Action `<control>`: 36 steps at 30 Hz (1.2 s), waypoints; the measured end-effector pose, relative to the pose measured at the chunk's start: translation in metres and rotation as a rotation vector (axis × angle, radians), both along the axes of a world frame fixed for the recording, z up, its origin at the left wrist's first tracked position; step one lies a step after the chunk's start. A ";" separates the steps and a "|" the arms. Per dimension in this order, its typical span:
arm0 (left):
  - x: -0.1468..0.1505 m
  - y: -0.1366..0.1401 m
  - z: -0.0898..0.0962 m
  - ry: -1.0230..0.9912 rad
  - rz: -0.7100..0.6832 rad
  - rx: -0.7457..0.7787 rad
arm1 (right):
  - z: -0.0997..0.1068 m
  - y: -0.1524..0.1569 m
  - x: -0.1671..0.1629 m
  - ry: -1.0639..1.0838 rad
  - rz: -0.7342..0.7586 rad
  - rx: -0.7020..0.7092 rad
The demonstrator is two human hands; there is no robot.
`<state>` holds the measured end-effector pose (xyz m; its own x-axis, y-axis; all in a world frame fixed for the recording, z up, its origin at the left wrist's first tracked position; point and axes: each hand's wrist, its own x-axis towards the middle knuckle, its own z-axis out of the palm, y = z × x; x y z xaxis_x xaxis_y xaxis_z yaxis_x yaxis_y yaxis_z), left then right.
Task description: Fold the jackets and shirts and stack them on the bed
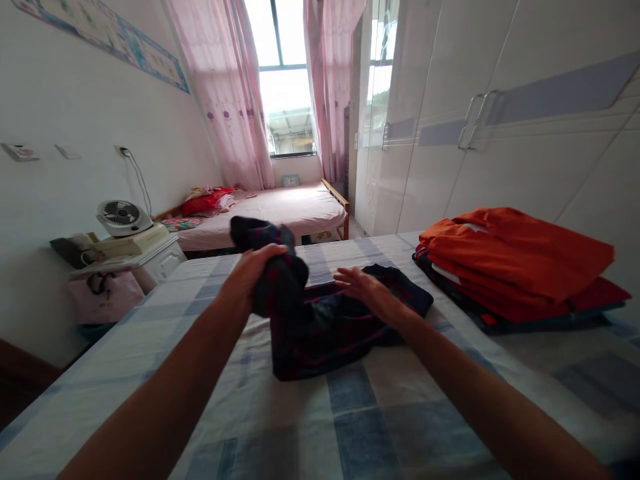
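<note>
Navy and red: gripped garment [327, 337] left of orange-topped stack [520, 263] with left hand [254, 270], held right hand [369, 292] open, judged it soft, light, best lifted by edges.

Checked sheet [353, 417]: matt cloth is seen, lightly wrinkled
Dark garment [325, 337], over the sheet: soft matt cloth is bunched
Orange clothes [520, 257], on the sheet's right: smooth matt cloth is stacked
Wardrobe [525, 157], right beyond the sheet: glossy finish, shiny metal handles [477, 122]
Curtains [220, 80], beyond the sheet: thin cloth is lit through
Fan [123, 215], left of the sheet: smooth plastic
</note>
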<state>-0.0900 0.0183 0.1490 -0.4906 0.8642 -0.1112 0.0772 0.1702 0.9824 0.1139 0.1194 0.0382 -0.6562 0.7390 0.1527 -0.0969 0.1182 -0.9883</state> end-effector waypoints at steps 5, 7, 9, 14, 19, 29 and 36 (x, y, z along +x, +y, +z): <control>0.101 0.052 -0.008 0.082 -0.413 0.272 | 0.000 0.040 0.084 0.046 -0.185 -0.313; 0.109 0.052 -0.029 0.191 -0.428 0.300 | -0.012 0.048 0.106 -0.054 -0.273 -0.353; 0.096 0.045 -0.056 0.227 -0.323 0.239 | -0.026 0.053 0.116 -0.152 -0.297 -0.354; 0.030 0.013 -0.115 0.209 -0.002 0.034 | -0.039 0.058 0.108 -0.227 -0.408 -0.212; 0.012 -0.011 -0.138 -0.001 -0.008 -0.099 | -0.028 0.070 0.104 -0.353 -0.574 0.229; 0.035 0.028 -0.123 -0.383 -0.134 -0.145 | -0.012 0.017 0.090 -0.534 -0.734 0.788; 0.011 0.038 0.013 -0.118 -0.359 0.042 | 0.046 -0.010 0.074 -0.316 -0.596 0.620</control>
